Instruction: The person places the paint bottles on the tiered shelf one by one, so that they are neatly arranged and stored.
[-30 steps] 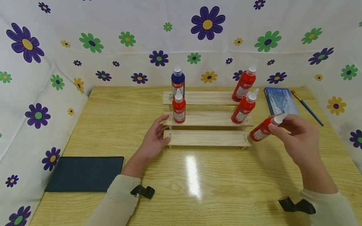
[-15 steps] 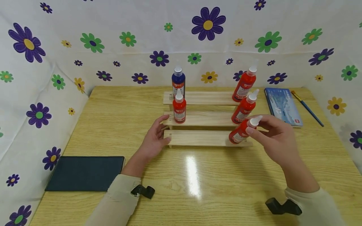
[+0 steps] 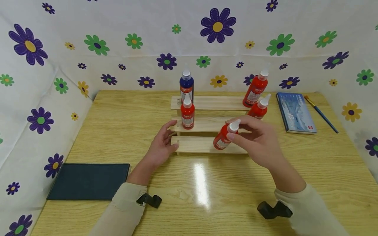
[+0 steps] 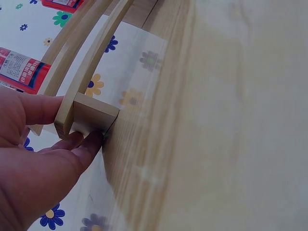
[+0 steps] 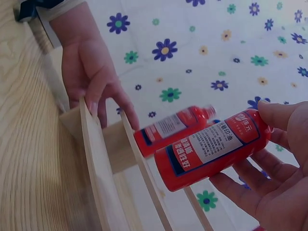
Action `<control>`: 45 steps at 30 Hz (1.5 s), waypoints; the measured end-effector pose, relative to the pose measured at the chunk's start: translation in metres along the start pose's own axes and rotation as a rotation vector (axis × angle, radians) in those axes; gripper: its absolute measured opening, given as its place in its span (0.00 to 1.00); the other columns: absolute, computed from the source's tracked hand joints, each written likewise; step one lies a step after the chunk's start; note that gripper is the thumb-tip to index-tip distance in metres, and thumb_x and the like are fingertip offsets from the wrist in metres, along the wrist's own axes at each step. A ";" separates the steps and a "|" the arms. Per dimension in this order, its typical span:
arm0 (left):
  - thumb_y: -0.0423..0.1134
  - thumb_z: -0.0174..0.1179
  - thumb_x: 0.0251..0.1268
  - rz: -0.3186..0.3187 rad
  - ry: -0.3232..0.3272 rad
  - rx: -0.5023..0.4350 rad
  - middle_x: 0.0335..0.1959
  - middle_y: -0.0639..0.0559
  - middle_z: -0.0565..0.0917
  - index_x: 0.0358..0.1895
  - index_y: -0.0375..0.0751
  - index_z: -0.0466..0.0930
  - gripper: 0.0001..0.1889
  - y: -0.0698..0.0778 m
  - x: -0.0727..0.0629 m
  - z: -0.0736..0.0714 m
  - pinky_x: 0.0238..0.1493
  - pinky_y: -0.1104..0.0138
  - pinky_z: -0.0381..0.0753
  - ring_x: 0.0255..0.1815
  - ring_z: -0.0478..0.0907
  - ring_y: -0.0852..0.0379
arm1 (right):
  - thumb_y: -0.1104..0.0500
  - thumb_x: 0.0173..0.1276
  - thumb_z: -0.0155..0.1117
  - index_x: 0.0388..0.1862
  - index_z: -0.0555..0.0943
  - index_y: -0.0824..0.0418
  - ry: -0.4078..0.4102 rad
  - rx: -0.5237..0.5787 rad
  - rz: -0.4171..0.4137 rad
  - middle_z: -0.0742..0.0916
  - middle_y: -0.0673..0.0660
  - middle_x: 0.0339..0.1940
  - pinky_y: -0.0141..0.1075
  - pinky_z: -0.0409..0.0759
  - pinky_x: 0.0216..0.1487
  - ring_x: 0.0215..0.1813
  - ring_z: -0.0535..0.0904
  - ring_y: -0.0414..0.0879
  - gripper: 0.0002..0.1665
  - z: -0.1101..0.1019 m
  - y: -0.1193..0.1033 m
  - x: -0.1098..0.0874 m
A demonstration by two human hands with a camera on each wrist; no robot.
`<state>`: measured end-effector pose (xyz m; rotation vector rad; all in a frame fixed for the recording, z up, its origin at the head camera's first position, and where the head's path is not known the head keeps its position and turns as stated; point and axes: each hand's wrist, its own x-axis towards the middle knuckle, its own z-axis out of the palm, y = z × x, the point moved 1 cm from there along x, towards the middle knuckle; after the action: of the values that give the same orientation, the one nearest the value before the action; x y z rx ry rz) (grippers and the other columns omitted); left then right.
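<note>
My right hand (image 3: 261,144) pinches a red squeeze bottle (image 3: 222,139) with a white cap and pointed nozzle, tilted over the lowest shelf of a three-tier wooden rack (image 3: 193,144). Its printed label faces the camera in the right wrist view. My left hand (image 3: 160,144) grips the rack's left end, thumb and fingers around the end piece (image 4: 94,113). A red bottle (image 3: 187,119) stands at the left of the middle shelf, and a blue bottle (image 3: 186,86) behind it on the top one. Right-side red bottles stand on the top (image 3: 255,91) and middle (image 3: 258,112) shelves, the latter partly hidden.
A blue-covered box or book (image 3: 296,113) lies right of the rack, with a paintbrush (image 3: 321,114) beside it. A dark flat pad (image 3: 90,181) lies at the front left of the wood-grain table (image 3: 177,196). Flower-printed cloth (image 3: 118,19) encloses the back and sides.
My right hand has carried the red bottle leftward, from beyond the rack's right end to over the right half of its lowest shelf. My left hand has stayed on the rack.
</note>
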<state>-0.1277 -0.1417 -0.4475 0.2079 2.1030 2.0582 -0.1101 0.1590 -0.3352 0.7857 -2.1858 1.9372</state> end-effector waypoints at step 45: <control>0.14 0.54 0.64 0.009 -0.014 -0.016 0.70 0.42 0.67 0.77 0.52 0.59 0.41 -0.002 0.001 0.000 0.69 0.53 0.61 0.69 0.65 0.46 | 0.65 0.61 0.76 0.49 0.88 0.65 -0.014 0.013 0.085 0.86 0.55 0.48 0.46 0.83 0.45 0.48 0.83 0.51 0.16 0.093 0.049 0.029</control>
<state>-0.1290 -0.1418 -0.4497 0.2292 2.0806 2.0717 -0.1344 0.0640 -0.3829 0.7222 -2.2524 1.9922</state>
